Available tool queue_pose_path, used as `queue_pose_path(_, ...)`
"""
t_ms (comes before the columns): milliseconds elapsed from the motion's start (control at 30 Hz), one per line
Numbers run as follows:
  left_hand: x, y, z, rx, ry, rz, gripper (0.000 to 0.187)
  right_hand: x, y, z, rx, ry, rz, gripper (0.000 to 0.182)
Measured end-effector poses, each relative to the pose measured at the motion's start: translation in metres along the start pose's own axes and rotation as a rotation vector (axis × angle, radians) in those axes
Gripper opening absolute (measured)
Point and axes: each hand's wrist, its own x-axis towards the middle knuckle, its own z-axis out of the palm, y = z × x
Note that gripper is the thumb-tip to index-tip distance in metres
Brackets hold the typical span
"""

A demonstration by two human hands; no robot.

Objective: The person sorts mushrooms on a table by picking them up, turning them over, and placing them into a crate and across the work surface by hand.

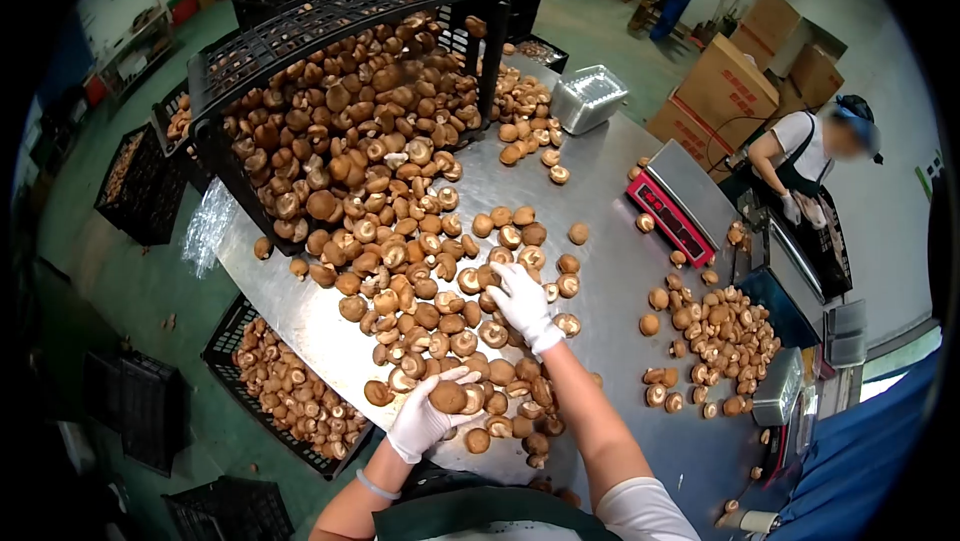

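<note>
L hand: gloved, fingers curled round one mushroom at pile's near edge | R hand: gloved, flat on pile, grip unclear | steel table | tipped crate behind

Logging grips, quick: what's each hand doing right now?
Left hand: closed on a mushroom.
Right hand: open, resting on the pile.

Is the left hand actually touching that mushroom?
Touching: the head view shows the left hand with fingers curled around a brown mushroom.
</note>
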Motion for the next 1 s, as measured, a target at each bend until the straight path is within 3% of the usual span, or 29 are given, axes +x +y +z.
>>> queue_pose_path(67,-0.005,0.002,-0.002,0.051,0.001,0.019,0.052,0.011,0.009,0.027,-0.101,-0.096,-0.020,0.042)
queue_pose_path(133,-0.008,0.003,-0.004,0.035,0.037,0.024,0.053,0.016,0.026,0.044,0.045,-0.043,-0.159,0.043)
queue_pose_path(200,-0.011,0.006,-0.004,0.049,0.019,0.089,0.054,0.016,0.020,0.035,0.371,-0.028,-0.055,0.043)
queue_pose_path(267,-0.012,0.009,-0.002,0.017,0.026,0.106,0.053,0.002,0.015,0.014,0.926,-0.127,0.227,0.044)
queue_pose_path(333,-0.010,0.008,-0.003,0.017,0.025,0.121,0.052,-0.013,0.006,-0.004,1.352,-0.227,0.337,0.047)
queue_pose_path(500,-0.010,0.011,0.012,0.008,-0.025,0.181,0.055,-0.054,-0.012,-0.030,1.597,-0.247,0.340,0.045)
queue_pose_path(533,-0.011,0.013,0.017,0.017,-0.032,0.179,0.055,-0.065,-0.022,-0.034,1.659,-0.199,0.452,0.039)
queue_pose_path(600,-0.011,0.015,0.024,0.321,0.042,0.467,0.053,-0.092,-0.014,-0.010,1.727,-0.321,0.436,0.035)
queue_pose_path(667,-0.012,0.017,0.029,0.468,0.062,0.530,0.048,-0.120,-0.043,-0.003,1.635,-0.408,0.573,0.036)
queue_pose_path(733,-0.011,0.014,0.030,1.280,0.168,0.704,0.044,-0.140,-0.072,-0.009,1.644,-0.530,0.549,0.056)
queue_pose_path(767,-0.011,0.008,0.036,1.493,0.124,0.749,0.046,-0.149,-0.076,0.001,1.757,-0.478,0.564,0.059)
queue_pose_path(900,-0.011,-0.005,0.037,1.951,-0.022,0.675,0.055,-0.169,-0.081,0.020,2.106,-0.272,0.672,0.061)
queue_pose_path(1000,-0.018,-0.002,0.046,1.877,0.006,0.642,0.055,-0.176,-0.067,0.000,2.091,-0.331,0.521,0.065)
